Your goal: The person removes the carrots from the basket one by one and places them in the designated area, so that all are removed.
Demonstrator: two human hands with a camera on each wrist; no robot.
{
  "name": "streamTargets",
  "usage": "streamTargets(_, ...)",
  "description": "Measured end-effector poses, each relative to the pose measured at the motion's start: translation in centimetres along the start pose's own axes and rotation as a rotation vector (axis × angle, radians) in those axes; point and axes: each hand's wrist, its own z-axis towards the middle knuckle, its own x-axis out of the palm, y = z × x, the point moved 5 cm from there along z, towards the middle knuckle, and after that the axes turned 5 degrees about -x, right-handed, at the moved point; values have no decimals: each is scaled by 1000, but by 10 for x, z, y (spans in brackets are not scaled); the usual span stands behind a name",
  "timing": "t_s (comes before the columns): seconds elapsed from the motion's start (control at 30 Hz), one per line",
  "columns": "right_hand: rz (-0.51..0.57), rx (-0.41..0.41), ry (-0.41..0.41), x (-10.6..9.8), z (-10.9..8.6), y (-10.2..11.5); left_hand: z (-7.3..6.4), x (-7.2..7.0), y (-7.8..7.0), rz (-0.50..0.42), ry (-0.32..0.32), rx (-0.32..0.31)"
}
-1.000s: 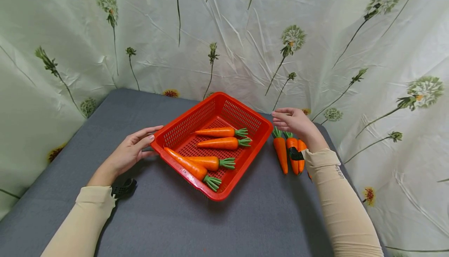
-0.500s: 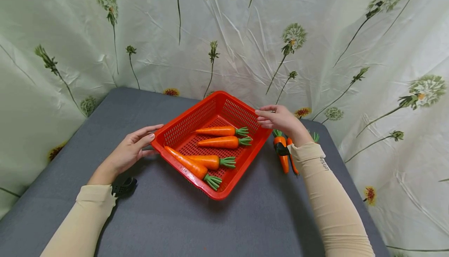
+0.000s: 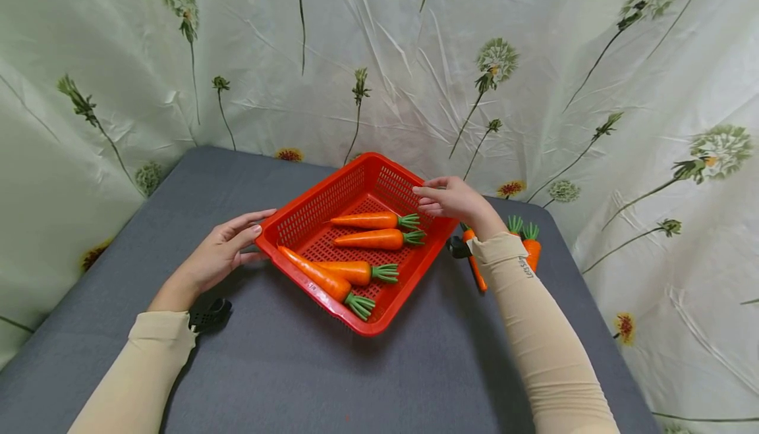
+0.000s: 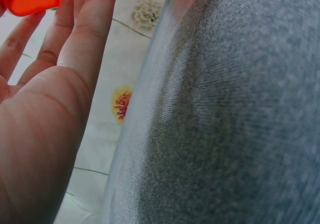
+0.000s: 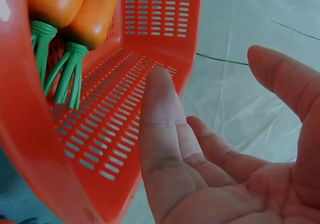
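A red plastic basket (image 3: 388,319) with slotted walls sits turned cornerwise on the grey surface. Several orange carrots (image 3: 369,240) with green tops lie inside it. My left hand (image 3: 216,253) holds the basket's left corner, thumb and fingers at the rim; in the left wrist view its fingers reach under the red rim. My right hand (image 3: 453,200) hovers over the basket's far right corner, holding nothing. In the right wrist view, its fingers (image 5: 160,134) are extended beside the slotted wall, the thumb (image 5: 280,79) spread away. Whether a fingertip touches the wall I cannot tell.
More carrots (image 3: 532,249) lie to the right of the basket, partly hidden behind my right forearm. A grey cloth surface (image 3: 308,375) runs under everything. A flower-print curtain (image 3: 267,58) hangs along the back and sides, close behind the basket.
My right hand has moved left from above the loose carrots to the basket's far right corner, uncovering carrots to the right of the sleeve. The left hand and the basket have stayed nearly still.
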Motion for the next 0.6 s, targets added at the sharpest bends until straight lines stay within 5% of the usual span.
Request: streamTargets(0.6,-65,22,55,24,17,-6,1,0,-2,-11,9,11)
